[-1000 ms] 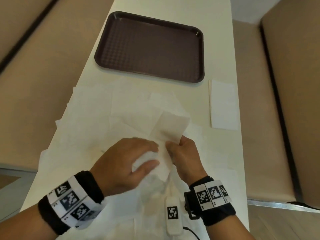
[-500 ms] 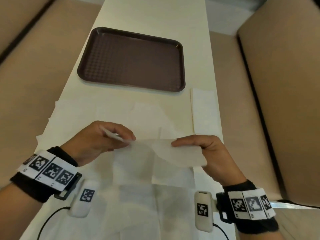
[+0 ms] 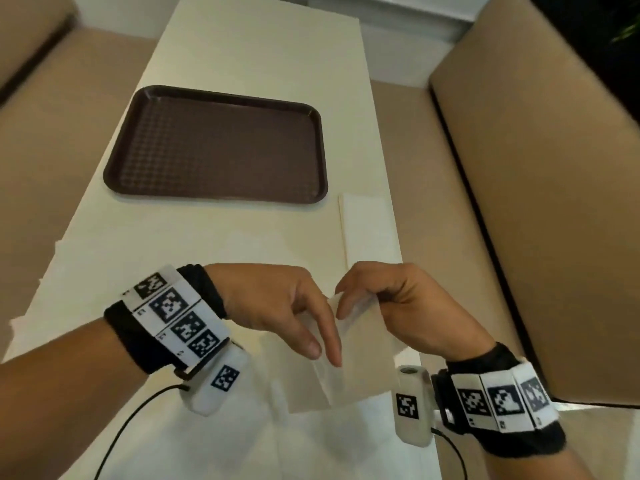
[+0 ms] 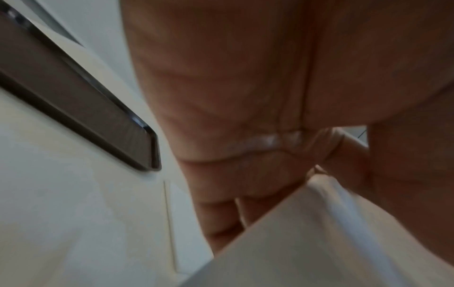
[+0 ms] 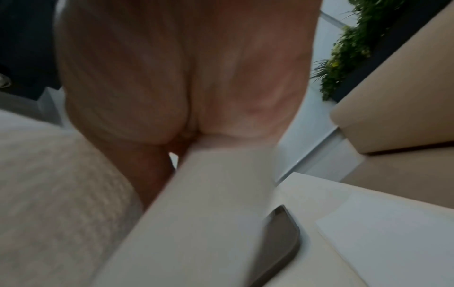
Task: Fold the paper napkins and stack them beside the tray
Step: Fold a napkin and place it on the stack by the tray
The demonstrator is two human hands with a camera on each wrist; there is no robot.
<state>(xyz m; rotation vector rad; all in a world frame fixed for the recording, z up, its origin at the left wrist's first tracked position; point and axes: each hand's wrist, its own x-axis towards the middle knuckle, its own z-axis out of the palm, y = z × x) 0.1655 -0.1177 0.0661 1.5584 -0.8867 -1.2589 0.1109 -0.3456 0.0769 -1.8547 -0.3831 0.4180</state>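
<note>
In the head view both hands hold one white paper napkin (image 3: 349,372) in the air above the table's near end; it hangs doubled over, its halves together. My right hand (image 3: 349,301) pinches its top edge. My left hand (image 3: 323,344) grips it from the left, fingers pointing down along the fold. The left wrist view shows the napkin (image 4: 319,242) under the palm, and the right wrist view shows the napkin (image 5: 196,213) running from the fingers. The brown tray (image 3: 214,147) lies farther up the table. A folded napkin (image 3: 369,226) lies flat by its near right corner.
Several unfolded white napkins (image 3: 166,271) are spread over the table between the tray and me, more below the hands (image 3: 242,445). Tan bench seats (image 3: 519,202) flank the narrow white table (image 3: 263,57). The folded napkin (image 5: 393,233) lies close to the table's right edge.
The hands, held apart with the napkin stretched between them, have come together. The napkin now hangs doubled in half.
</note>
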